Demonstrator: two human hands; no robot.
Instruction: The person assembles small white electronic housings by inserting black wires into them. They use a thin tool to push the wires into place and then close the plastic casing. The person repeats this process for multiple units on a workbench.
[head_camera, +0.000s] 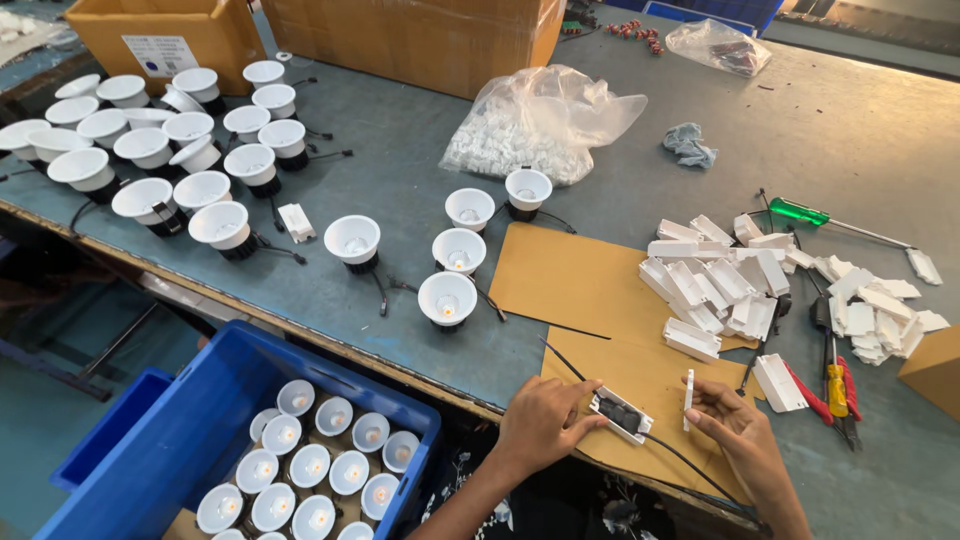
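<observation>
My left hand (540, 422) grips a small open white driver box (620, 413) with dark parts inside, resting on a brown cardboard sheet (580, 290). Black wires run from the box toward the upper left and lower right. My right hand (735, 430) pinches a thin white plastic lid (688, 398) held upright just right of the box. A pile of several white plastic boxes and lids (720, 285) lies beyond my right hand.
Several white downlight cups (447, 298) stand on the grey table, more at far left (150, 150). A blue crate (150, 440) with lamps sits below the table edge. Screwdrivers and cutters (835, 385) lie right; plastic bag (540, 120) and cardboard boxes (420, 35) behind.
</observation>
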